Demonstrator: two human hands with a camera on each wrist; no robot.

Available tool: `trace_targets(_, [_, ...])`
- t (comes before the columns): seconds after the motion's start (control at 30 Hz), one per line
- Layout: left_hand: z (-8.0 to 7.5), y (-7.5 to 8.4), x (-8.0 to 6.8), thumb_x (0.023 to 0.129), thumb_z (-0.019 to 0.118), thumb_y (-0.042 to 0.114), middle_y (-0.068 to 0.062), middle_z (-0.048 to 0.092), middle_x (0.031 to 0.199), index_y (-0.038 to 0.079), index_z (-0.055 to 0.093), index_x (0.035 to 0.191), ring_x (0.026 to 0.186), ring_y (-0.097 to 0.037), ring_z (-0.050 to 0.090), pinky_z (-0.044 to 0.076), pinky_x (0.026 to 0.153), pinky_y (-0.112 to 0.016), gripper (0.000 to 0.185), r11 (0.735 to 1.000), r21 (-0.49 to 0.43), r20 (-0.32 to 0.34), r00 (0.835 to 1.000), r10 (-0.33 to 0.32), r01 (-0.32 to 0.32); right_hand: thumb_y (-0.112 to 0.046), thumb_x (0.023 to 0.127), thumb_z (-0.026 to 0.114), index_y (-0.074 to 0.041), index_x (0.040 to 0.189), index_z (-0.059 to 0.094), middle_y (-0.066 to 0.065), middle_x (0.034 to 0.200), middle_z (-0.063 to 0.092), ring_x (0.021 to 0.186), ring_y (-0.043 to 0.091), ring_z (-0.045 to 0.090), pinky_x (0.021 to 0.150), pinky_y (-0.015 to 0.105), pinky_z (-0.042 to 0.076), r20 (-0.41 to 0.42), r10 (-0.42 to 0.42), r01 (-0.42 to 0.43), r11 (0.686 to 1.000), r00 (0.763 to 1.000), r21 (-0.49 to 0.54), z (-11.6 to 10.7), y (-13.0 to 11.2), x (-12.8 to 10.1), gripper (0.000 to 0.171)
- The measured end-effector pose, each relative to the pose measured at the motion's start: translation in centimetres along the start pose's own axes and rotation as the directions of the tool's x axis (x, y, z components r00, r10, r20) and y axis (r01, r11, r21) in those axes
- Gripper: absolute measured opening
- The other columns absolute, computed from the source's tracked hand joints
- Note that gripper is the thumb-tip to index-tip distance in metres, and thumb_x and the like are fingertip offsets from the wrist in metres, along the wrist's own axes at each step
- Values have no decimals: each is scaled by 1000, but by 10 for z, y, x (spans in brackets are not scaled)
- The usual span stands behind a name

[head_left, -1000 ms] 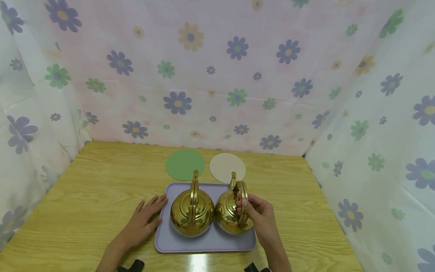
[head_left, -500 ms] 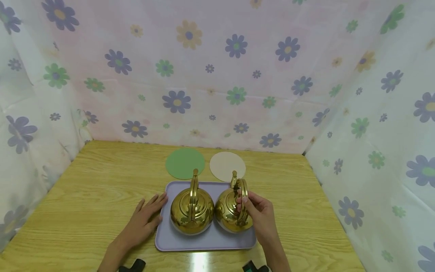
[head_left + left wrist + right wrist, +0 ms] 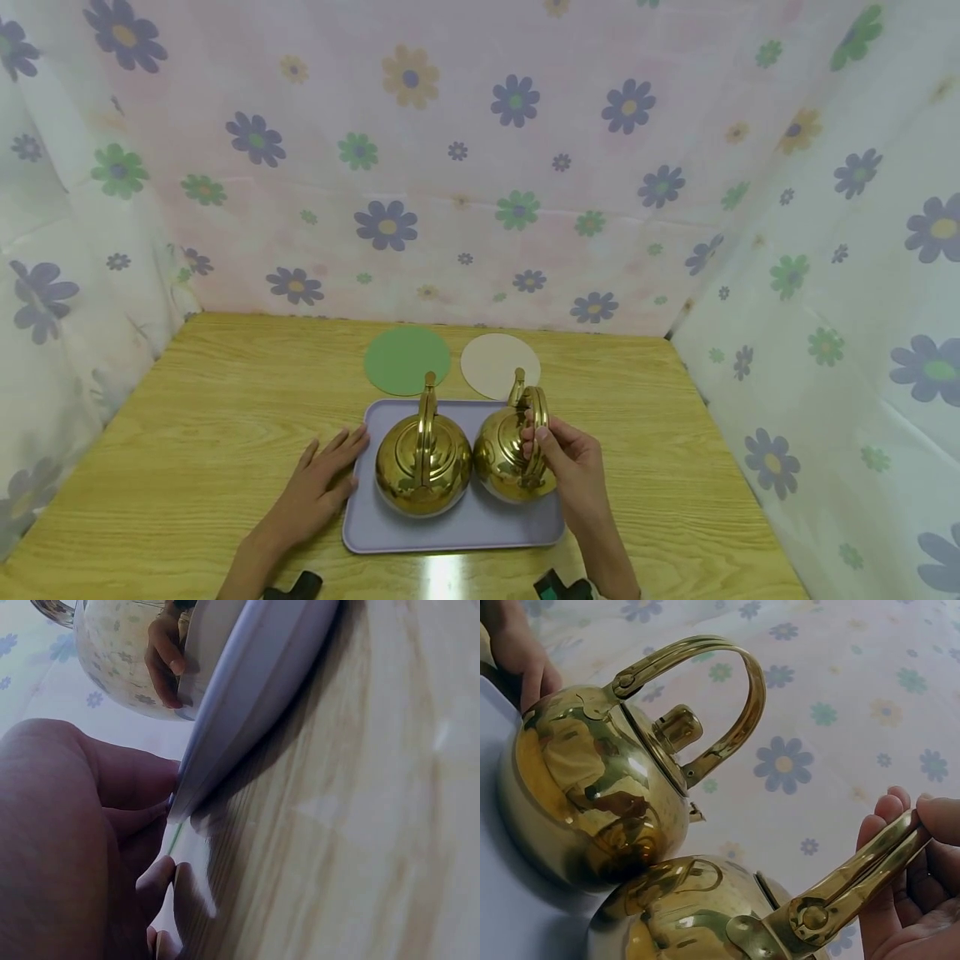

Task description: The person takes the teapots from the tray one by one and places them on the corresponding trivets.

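Two shiny gold kettles stand side by side on a lilac tray (image 3: 390,533). My right hand (image 3: 570,467) grips the arched handle (image 3: 855,889) of the right kettle (image 3: 510,458), which looks lifted slightly off the tray. The left kettle (image 3: 422,467) sits untouched with its handle upright, and shows large in the right wrist view as the left kettle (image 3: 592,802). My left hand (image 3: 318,487) lies flat on the table, its fingers (image 3: 135,780) touching the tray's left edge (image 3: 247,690).
A green round mat (image 3: 407,360) and a beige round mat (image 3: 499,365) lie on the wooden table (image 3: 187,433) just behind the tray. Flowered cloth walls (image 3: 480,167) close in the back and both sides.
The right kettle has risen a little and tilted in my right hand. The left hand and the left kettle have stayed put.
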State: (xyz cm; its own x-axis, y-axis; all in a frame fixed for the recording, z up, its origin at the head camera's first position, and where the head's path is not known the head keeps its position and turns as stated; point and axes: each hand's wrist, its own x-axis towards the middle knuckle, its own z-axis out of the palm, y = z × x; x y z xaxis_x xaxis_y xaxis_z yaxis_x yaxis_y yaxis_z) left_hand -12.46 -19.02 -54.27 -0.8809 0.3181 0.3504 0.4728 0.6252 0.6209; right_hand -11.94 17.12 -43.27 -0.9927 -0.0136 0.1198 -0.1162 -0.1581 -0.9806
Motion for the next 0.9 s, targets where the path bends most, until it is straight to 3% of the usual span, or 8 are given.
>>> trace_targets(0.27, [1, -3, 0, 98, 62, 16, -14, 46, 156, 5, 52, 149, 145, -44, 36, 2, 126, -51, 53, 1000, -8, 22, 1000, -14, 14, -10, 104, 57, 27, 126, 53, 5, 98, 75, 82, 8, 70, 79, 23, 60, -14, -19, 19, 1000, 1000, 9, 2, 0, 4, 43])
trace_targets(0.53, [2, -4, 1, 97, 63, 17, -14, 48, 155, 6, 53, 148, 148, -35, 36, 5, 125, -54, 53, 1000, -10, 5, 1000, 1, -1, -9, 104, 57, 28, 123, 53, 9, 100, 75, 80, 8, 69, 78, 23, 60, -16, -28, 28, 999, 999, 26, 3, 1, 13, 42])
trace_targets(0.9, [1, -2, 1, 96, 64, 16, -11, 48, 156, 6, 54, 147, 145, -42, 38, 5, 125, -57, 53, 1000, -10, 13, 1000, -20, 20, -4, 104, 54, 26, 128, 53, 7, 101, 74, 79, 9, 69, 78, 24, 59, -35, 11, -9, 998, 999, 55, 5, -1, 27, 38])
